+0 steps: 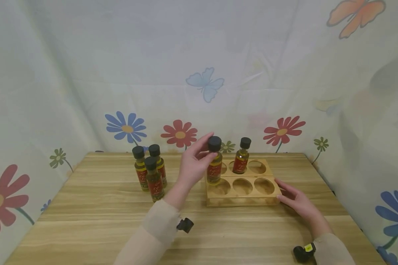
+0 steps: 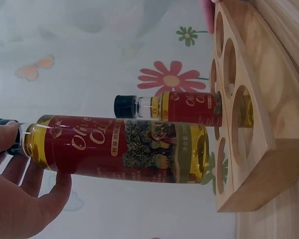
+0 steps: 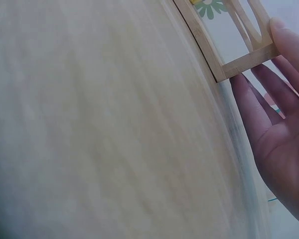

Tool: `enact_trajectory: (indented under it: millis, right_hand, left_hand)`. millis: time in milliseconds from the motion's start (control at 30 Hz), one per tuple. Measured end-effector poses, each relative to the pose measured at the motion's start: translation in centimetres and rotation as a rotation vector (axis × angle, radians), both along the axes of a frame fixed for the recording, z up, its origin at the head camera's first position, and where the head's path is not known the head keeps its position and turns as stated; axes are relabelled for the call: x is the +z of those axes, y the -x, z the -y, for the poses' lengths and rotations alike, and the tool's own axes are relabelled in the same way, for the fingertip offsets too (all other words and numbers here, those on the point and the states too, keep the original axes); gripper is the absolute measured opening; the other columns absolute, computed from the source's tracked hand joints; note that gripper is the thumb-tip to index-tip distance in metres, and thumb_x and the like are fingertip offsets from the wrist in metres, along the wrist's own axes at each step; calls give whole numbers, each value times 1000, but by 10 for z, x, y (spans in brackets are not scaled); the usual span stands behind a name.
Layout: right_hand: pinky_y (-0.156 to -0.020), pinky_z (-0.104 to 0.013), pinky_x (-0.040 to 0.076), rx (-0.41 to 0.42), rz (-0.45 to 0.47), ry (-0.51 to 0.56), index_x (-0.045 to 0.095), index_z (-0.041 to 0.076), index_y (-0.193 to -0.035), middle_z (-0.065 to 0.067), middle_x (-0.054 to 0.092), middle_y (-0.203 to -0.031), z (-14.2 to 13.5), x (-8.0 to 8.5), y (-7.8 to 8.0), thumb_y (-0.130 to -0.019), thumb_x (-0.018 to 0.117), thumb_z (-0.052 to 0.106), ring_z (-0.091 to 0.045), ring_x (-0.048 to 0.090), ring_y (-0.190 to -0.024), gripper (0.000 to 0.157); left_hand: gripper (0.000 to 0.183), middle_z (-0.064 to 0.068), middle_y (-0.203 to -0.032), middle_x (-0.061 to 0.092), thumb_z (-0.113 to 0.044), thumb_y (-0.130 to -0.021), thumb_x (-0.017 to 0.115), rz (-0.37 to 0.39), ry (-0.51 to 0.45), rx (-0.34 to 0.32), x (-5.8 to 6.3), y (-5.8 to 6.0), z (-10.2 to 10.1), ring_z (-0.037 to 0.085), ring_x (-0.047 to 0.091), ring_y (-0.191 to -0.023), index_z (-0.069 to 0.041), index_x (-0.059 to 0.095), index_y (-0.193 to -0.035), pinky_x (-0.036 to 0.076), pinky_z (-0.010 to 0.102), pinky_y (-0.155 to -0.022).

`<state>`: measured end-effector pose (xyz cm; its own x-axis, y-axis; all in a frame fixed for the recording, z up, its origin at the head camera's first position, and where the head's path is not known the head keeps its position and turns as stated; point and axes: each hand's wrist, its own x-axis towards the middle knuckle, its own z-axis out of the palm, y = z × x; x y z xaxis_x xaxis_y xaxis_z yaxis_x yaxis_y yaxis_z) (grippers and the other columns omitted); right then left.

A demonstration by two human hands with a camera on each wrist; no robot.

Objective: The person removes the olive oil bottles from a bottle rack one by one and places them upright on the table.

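Note:
My left hand [image 1: 193, 163] holds an olive oil bottle [image 1: 214, 169] by its black cap and neck, upright above the front-left hole of a wooden rack [image 1: 240, 201]. In the left wrist view this bottle [image 2: 99, 149] shows a red label, and its base is apart from the rack [image 2: 269, 149]. A second olive oil bottle [image 1: 240, 162] stands in the back row's middle hole. My right hand [image 1: 298, 203] touches the rack's right end with extended fingers, seen closer in the right wrist view beside the rack's edge [image 3: 249, 60].
Three more olive oil bottles [image 1: 155, 186] stand grouped on the wooden table [image 1: 96, 221], left of the rack. A curtain [image 1: 152, 55] printed with flowers and butterflies hangs behind the table. Small black cameras [image 1: 185, 225] are on both wrists.

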<state>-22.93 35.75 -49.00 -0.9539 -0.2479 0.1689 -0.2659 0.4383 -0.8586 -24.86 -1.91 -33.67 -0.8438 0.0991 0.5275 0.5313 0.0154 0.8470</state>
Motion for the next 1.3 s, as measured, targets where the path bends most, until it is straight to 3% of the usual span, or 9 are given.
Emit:
enact_trajectory:
  millis: [467,1000,1300]
  right_hand:
    - [-93,-10,40,7,0,4,39,-1,-150,-28,35,-152,-1,0,-1,-98,64,16,11,47,-114,60]
    - [-94,-8,37,-1,25,-2,38,1,-151,-24,35,-153,-1,0,0,-98,64,19,13,45,-115,61]
    - [-95,-8,36,-6,16,-19,39,2,-150,-23,36,-153,-1,0,0,-98,64,19,14,44,-115,61]
  left_hand:
    - [56,10,-124,67,5,-88,70,-13,85,-2,1,-20,30,24,66,-105,-14,59,-139,54,39,-92]
    - [58,4,-117,69,2,-87,73,25,134,63,-16,-33,68,19,67,-100,-21,59,-139,54,34,-91]
    - [58,7,-116,69,4,-85,75,22,145,84,-26,-38,92,18,67,-99,-18,61,-137,55,43,-90]
